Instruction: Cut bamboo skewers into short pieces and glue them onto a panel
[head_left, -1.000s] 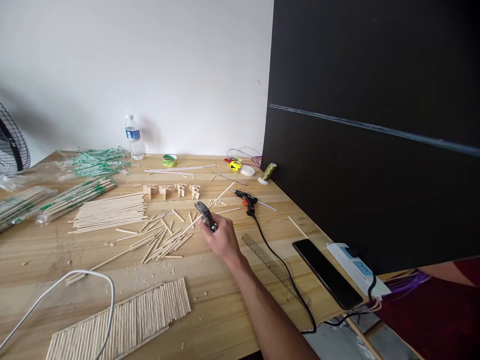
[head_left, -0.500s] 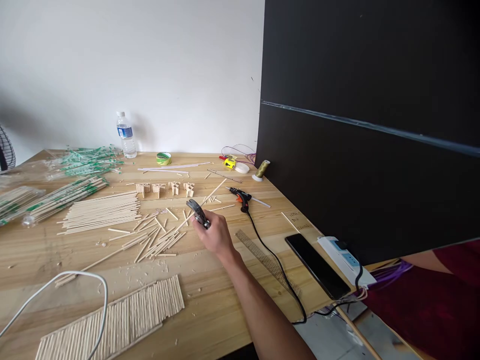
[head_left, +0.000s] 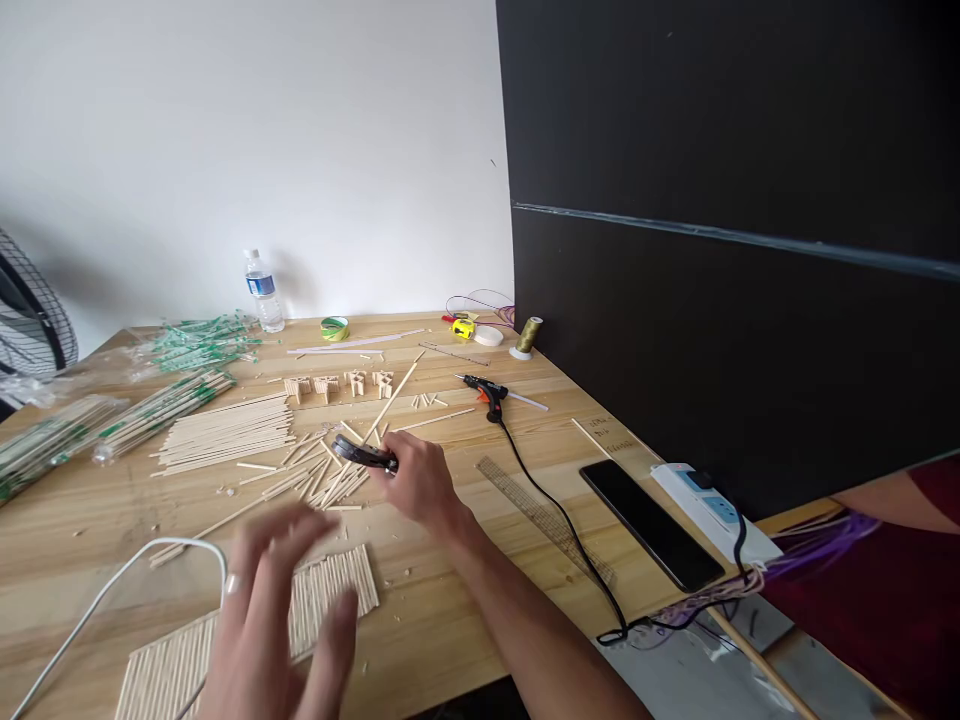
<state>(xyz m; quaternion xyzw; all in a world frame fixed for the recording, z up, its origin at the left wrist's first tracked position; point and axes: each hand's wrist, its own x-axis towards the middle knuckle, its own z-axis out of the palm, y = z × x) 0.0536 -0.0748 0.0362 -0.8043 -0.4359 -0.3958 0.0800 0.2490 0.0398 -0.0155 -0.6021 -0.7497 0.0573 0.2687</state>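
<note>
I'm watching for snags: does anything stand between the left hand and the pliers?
Nothing visible blocks the left hand from the pliers in the right hand; the white cable arches left of that path.

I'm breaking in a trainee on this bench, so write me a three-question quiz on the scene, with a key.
1. Multiple choice. What does the right hand hold?
a) a glue gun
b) a dark hand tool
c) a water bottle
2. True or false: the left hand is gripping a phone.
3. Count: how many small stick assemblies stand in a row?

Key
1. b
2. False; its fingers are spread with nothing visible in them, and in this view it overlaps the stick panel.
3. Four
</note>
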